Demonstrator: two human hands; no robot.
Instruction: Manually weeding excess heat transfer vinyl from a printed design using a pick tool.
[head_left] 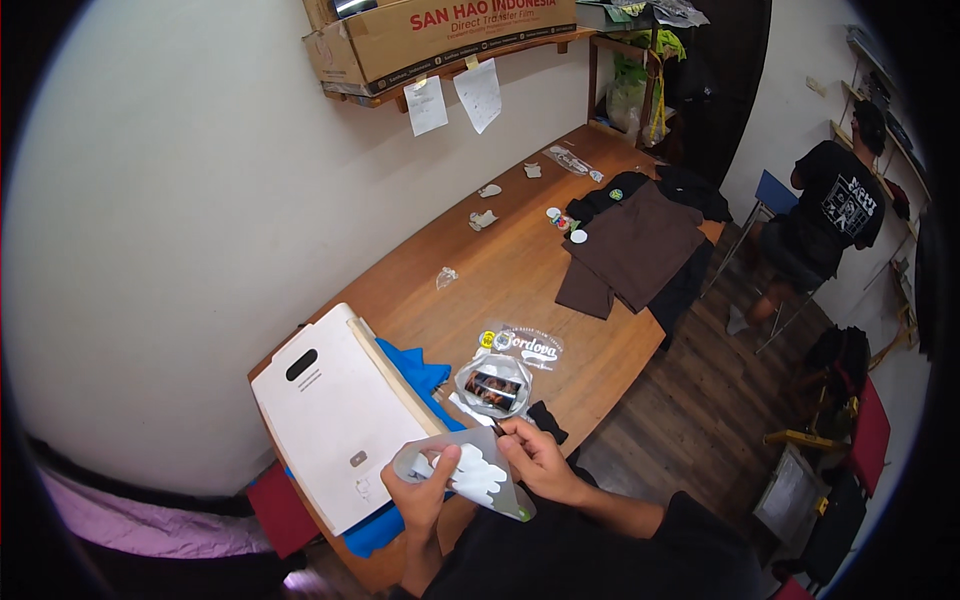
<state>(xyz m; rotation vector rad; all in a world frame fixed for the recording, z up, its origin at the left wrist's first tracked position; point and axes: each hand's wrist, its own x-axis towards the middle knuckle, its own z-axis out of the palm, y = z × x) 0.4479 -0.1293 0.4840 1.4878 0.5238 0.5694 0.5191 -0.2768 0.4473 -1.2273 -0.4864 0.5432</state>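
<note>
My left hand [422, 492] is closed on a sheet of translucent transfer film [520, 500], thumb on top. The film curls at its left end and carries a white print with a wavy edge and a green spot at its lower corner. My right hand [540, 462] is closed at the film's upper right edge. A small dark piece sticks out from its fingertips; its kind does not show clearly. Just beyond my hands, a clear plastic bag or bowl [494, 384] holds a dark picture print. Behind it lies another clear film [530, 346] with white lettering and round badges.
A white heat press [340, 420] stands at left over blue cloth [412, 368]. Brown and black shirts [640, 240] lie at the table's [420, 300] far right, film scraps [483, 219] along its back. A cardboard box [440, 45] rests on the shelf above. A person [835, 190] sits at right.
</note>
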